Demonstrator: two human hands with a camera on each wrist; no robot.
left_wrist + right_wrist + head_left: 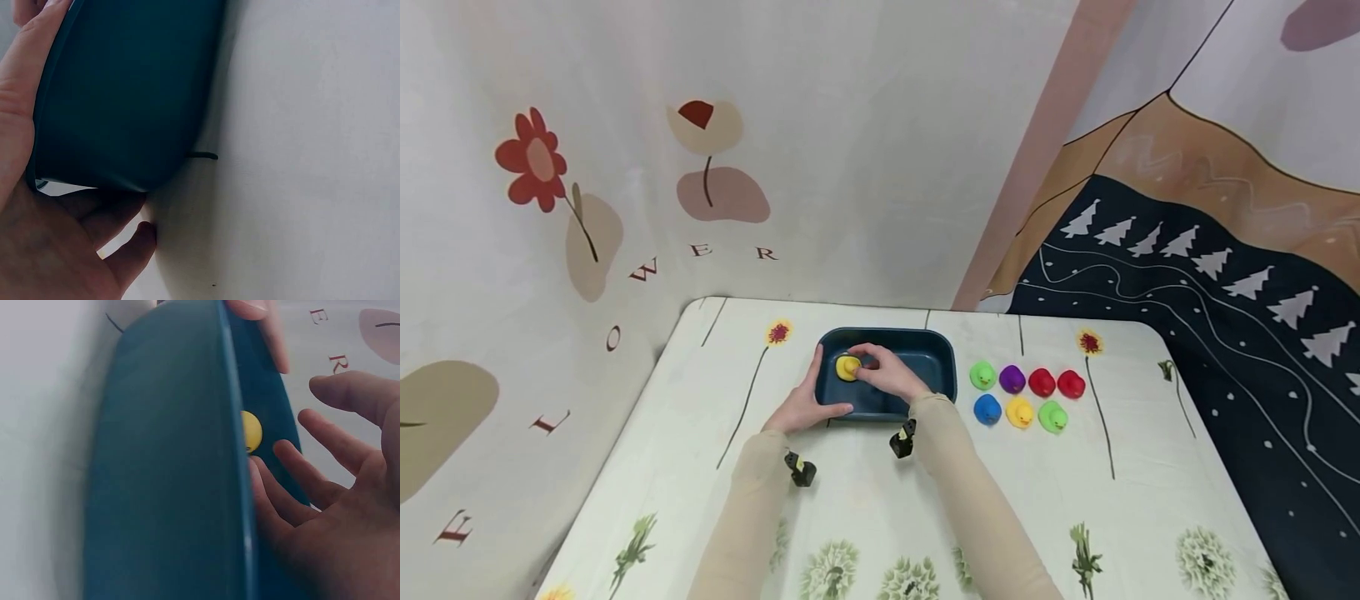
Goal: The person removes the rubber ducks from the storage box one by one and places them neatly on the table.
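Note:
A dark blue rectangular tray (936, 367) stands near the table's far edge. My left hand (801, 407) holds its near left corner, thumb along the near side and fingers along the left end. In the left wrist view, fingers (134, 250) bend around the end of the tray (131, 94). Inside the tray's left part sits a yellow toy duck (846, 367). My right hand (891, 372) reaches in over the near wall, fingertips right at the duck. The right wrist view shows its fingers spread and the duck (252, 431) just beyond their tips, partly hidden by the tray wall.
Right of the tray lie small toy ducks in two rows: green (982, 375), purple (1012, 379), two red (1042, 382), blue (987, 409), yellow (1020, 412) and another green (1053, 417). A flower-printed cloth (865, 508) covers the table. Printed curtains hang behind it and to the right.

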